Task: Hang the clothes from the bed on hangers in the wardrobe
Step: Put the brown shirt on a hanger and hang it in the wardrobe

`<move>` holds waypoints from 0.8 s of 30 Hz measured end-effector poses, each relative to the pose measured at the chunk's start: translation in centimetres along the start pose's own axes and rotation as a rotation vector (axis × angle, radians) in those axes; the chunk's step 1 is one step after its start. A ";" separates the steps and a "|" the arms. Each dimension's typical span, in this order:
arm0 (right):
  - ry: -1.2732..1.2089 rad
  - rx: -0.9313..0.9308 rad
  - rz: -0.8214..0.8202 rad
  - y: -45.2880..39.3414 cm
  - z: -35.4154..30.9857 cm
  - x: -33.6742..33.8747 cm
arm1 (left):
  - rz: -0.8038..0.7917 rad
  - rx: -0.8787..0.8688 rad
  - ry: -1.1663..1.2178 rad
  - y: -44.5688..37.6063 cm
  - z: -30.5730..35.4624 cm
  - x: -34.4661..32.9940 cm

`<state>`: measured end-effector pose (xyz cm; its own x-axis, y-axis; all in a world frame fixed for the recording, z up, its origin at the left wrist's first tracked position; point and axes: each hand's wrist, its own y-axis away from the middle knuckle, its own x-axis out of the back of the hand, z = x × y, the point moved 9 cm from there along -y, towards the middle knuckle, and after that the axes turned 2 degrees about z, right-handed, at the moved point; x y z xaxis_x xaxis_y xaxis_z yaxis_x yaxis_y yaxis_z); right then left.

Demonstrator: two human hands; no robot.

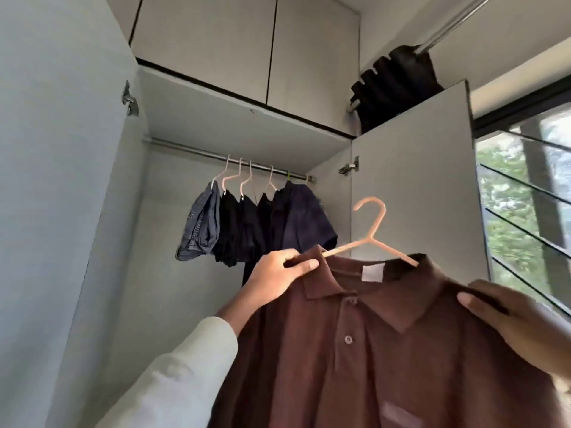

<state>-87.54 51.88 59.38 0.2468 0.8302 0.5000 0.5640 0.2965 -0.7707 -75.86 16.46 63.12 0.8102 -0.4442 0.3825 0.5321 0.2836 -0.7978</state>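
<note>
Brown polo shirt (386, 350) on peach hanger (370, 239), both shoulders pinched by left hand (278, 273) and right hand (509, 316) fingers.

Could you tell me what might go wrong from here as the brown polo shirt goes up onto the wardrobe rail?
1. The right end of the pink hanger shows above the collar of the brown polo shirt, so that shoulder may slip off.
2. Neither the left hand nor the right hand has a grip near the hook, so it may swing and miss the rail.
3. The hung clothes crowd the rail's right end; squeezing in there could snag them.
</note>
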 end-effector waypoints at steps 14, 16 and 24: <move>-0.041 0.145 0.120 -20.2 -4.7 -9.1 | 0.167 0.091 -0.120 -15.1 -13.2 -1.1; 0.022 0.212 0.089 -23.1 -7.9 -10.9 | 0.277 0.109 -0.147 -17.1 -14.9 1.3; 0.549 0.390 0.179 -32.7 -21.0 -16.8 | 0.650 0.074 -0.304 -26.3 -19.1 11.6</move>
<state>-93.64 18.30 84.46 0.7305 0.5535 0.3999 0.1784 0.4106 -0.8942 -85.13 -12.40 79.62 0.9955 0.0870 -0.0373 -0.0741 0.4715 -0.8787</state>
